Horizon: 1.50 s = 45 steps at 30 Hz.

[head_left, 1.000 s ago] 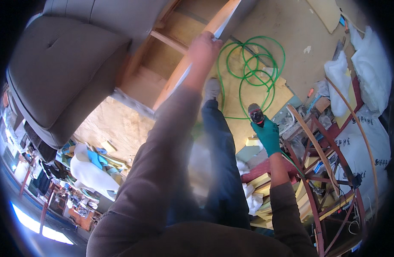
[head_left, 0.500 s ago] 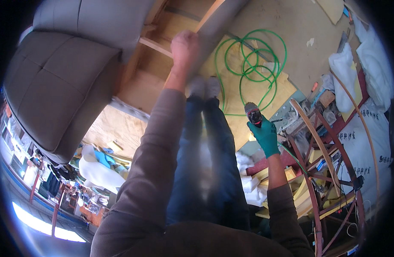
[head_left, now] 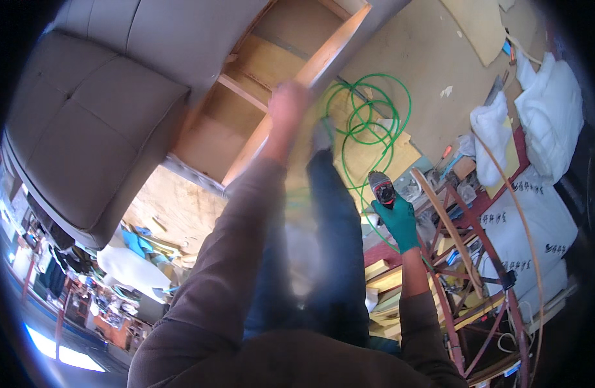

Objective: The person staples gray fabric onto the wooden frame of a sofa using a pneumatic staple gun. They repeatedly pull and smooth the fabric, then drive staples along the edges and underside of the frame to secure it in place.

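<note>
1. Left hand, bare and blurred, raised far ahead against the wooden rail of an upturned sofa frame; whether the fingers are wrapped round the rail or only pressed on it cannot be told.
2. Right hand, in a teal glove, closed round the grip of a dark power tool with a red patch, held near the right knee, well apart from the rail.
3. Grey upholstered sofa tipped over at the far left, cushions facing left, bare wooden underside open toward the viewer.
4. Green hose coiled in loops on the floor just right of the rail, beyond the tool.
5. Plywood sheets flat on the floor at the far right.
6. White stuffed bags piled at the right edge, another large white sack nearer.
7. Red metal frame with curved wooden strips at the near right, just beside the gloved forearm.
8. Dark trouser legs in the middle, standing between sofa and frame.
</note>
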Available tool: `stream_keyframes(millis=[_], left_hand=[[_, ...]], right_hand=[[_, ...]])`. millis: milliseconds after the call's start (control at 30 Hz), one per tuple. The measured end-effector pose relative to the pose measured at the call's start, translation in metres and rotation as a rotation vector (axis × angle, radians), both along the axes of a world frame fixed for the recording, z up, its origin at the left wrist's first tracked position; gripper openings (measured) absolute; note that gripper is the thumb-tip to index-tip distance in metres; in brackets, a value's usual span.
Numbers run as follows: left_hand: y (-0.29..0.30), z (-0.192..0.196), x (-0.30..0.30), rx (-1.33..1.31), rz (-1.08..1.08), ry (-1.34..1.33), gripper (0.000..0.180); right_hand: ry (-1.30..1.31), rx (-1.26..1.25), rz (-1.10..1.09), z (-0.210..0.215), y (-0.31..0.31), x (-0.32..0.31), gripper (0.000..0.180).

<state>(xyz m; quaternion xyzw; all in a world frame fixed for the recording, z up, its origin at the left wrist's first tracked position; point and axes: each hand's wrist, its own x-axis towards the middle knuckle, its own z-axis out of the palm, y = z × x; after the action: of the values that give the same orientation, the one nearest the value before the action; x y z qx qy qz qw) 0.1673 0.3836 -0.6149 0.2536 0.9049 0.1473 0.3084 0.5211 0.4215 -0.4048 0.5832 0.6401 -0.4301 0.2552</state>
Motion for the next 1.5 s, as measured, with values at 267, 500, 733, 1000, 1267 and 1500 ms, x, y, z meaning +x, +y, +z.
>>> stream_keyframes(millis=[267, 500, 733, 1000, 1267, 1500], left_hand=[[0.0, 0.023, 0.065, 0.062, 0.155, 0.182, 0.017], [0.0, 0.025, 0.069, 0.281, 0.42, 0.188, 0.011], [0.013, 0.02, 0.059, 0.243, 0.491, 0.247, 0.008], [0.016, 0.004, 0.05, 0.219, 0.569, 0.273, 0.013], [0.016, -0.002, 0.047, 0.265, 0.615, 0.179, 0.017], [0.017, 0.004, 0.04, 0.181, 0.574, 0.23, 0.02]], right_hand=[[0.024, -0.024, 0.154, -0.032, 0.12, -0.019, 0.042], [0.116, -0.072, 0.388, -0.078, 0.218, -0.07, 0.036], [-0.021, -0.25, 0.242, -0.072, 0.24, -0.107, 0.025], [0.074, -0.269, 0.43, -0.091, 0.227, -0.11, 0.036], [0.257, -0.124, 0.565, -0.107, 0.193, -0.15, 0.039], [0.397, -0.084, 0.453, -0.13, 0.163, -0.182, 0.035]])
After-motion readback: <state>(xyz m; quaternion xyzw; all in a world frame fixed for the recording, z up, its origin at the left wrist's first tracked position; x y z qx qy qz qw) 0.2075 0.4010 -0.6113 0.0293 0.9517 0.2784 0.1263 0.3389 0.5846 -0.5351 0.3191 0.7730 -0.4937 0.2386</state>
